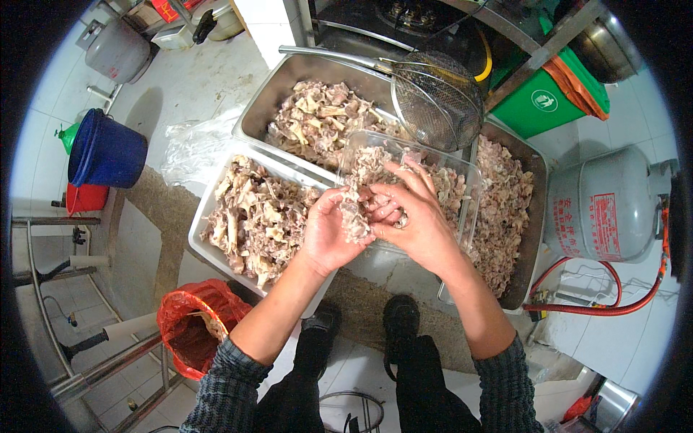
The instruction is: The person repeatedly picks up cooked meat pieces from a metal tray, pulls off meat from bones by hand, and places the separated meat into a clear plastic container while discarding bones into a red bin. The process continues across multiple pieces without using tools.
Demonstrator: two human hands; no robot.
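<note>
My left hand (331, 230), palm up, holds a clump of cooked meat scraps (354, 219). My right hand (414, 208) grips the same clump from the right, with fingers curled around bits of it. Both hands are over the near edge of a clear plastic tub (470, 187) that holds shredded meat. To the left, a white tray (201, 216) is heaped with bones and meat scraps. Behind stands a deep steel pan (257, 111) of meaty bones. At the right, another steel pan (536, 216) holds small meat pieces, partly hidden by the tub.
A wire mesh strainer (438, 100) lies across the rear pan. A red-lined bin (184, 303) stands at the lower left, a blue bucket (108, 149) further left. Grey gas cylinder (601, 208) with red hose (601, 310) is at the right; green bin (541, 103) behind.
</note>
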